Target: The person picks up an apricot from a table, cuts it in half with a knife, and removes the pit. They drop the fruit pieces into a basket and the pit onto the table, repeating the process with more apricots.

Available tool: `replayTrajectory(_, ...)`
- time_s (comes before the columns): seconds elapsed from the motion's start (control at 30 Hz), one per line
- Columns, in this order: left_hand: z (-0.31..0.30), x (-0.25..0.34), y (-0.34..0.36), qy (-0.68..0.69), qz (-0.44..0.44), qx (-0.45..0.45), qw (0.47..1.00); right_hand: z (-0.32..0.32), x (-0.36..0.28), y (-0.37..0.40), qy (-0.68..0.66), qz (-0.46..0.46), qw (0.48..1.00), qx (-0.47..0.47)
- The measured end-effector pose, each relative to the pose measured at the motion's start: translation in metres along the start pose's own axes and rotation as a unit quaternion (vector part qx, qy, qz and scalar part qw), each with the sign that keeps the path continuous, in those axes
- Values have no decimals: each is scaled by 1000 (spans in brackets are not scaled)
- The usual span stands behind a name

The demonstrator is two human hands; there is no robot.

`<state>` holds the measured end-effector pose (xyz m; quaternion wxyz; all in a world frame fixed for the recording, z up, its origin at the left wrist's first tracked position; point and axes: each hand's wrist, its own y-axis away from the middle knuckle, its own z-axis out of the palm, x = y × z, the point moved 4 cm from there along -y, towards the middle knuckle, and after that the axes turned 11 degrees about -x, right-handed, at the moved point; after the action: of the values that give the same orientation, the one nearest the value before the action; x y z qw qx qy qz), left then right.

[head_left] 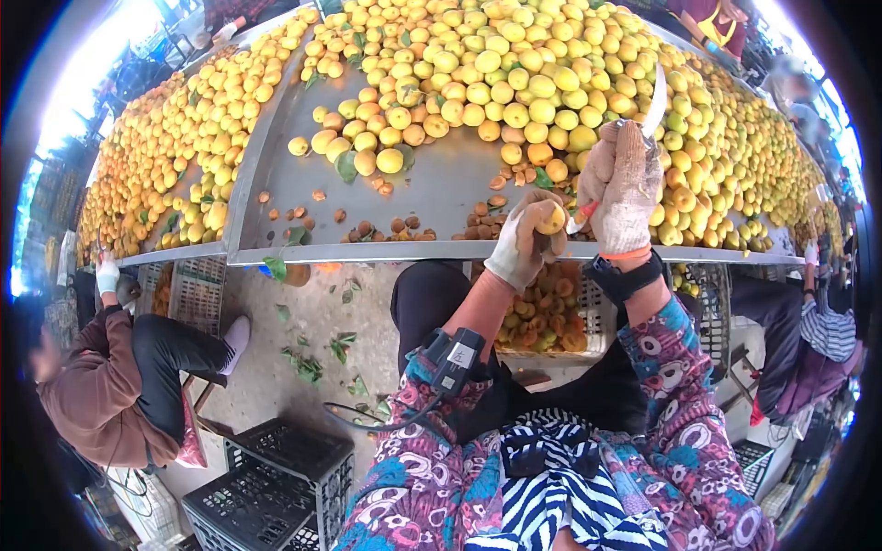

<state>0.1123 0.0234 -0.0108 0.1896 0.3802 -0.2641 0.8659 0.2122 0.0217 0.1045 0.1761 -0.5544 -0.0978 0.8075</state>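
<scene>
While clasping one yellow fruit [551,219] in the gloved left hand [522,241] over the metal table rim [367,251], gripped a knife [656,106], blade upward, in the curled right hand [625,188] near heaped fruit [514,83].

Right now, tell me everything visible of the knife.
The knife has a slim, slightly curved, shiny blade that looks like metal. It points up, nearly upright, from the gloved right hand, with heaped fruit behind it in view. The glove hides most of the handle, so its shape cannot be told.
</scene>
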Motion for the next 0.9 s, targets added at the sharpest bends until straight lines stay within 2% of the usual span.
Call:
replayTrajectory(0.03, 1, 6, 2, -123, 77, -2, 989, 6, 2, -2, -1, -18, 1000, 0)
replayTrajectory(0.13, 7, 12, -2, -284, 143, 73, 945, 11, 14, -9, 74, -64, 994, 48)
replayTrajectory(0.17, -2, 8, -1, -154, 44, 51, 986, 15, 18, -10, 29, -62, 997, 39)
replayTrajectory(0.2, -4, 2, 0, -19, -55, 26, 998, 18, 18, -12, 55, -88, 994, 42)
replayTrajectory(0.27, -6, 6, -2, -43, -51, 45, 997, 21, 22, -15, 106, -140, 983, 49)
replayTrajectory(0.3, -8, 7, -2, -55, -49, 54, 996, 17, 28, -19, -34, -62, 997, -26)
replayTrajectory(0.37, -10, 9, -1, -213, 3, 58, 975, 13, 36, -18, -36, -63, 997, -34)
replayTrajectory(0.43, -16, 4, 0, -309, 33, 72, 948, 19, 37, -17, -78, -52, 995, -38)
replayTrajectory(0.5, -22, 2, -2, -346, 41, 96, 932, 26, 37, -15, -160, -30, 986, -37)
replayTrajectory(0.57, -22, 1, -2, -303, -11, 147, 942, 25, 43, -13, -171, 1, 983, -66)
replayTrajectory(0.6, -23, -3, -1, -290, -7, 161, 943, 24, 47, -11, -176, 18, 981, -81)
replayTrajectory(0.63, -25, -6, 0, -278, -3, 176, 944, 26, 44, -9, 29, -54, 991, -116)
replayTrajectory(0.67, -26, -9, 1, -265, 2, 190, 945, 27, 46, -8, 81, -71, 986, -125)
replayTrajectory(0.73, -39, -30, -4, -140, 73, 235, 959, 32, 51, -7, 185, -95, 968, -138)
replayTrajectory(0.77, -37, -44, -6, 137, 105, 265, 949, 34, 53, -6, 236, -102, 956, -139)
replayTrajectory(0.87, -37, -39, -5, 105, 112, 284, 946, 39, 61, -3, 346, -171, 910, -152)
replayTrajectory(0.9, -42, -42, -5, 70, 113, 299, 945, 38, 66, -4, 213, -83, 963, -146)
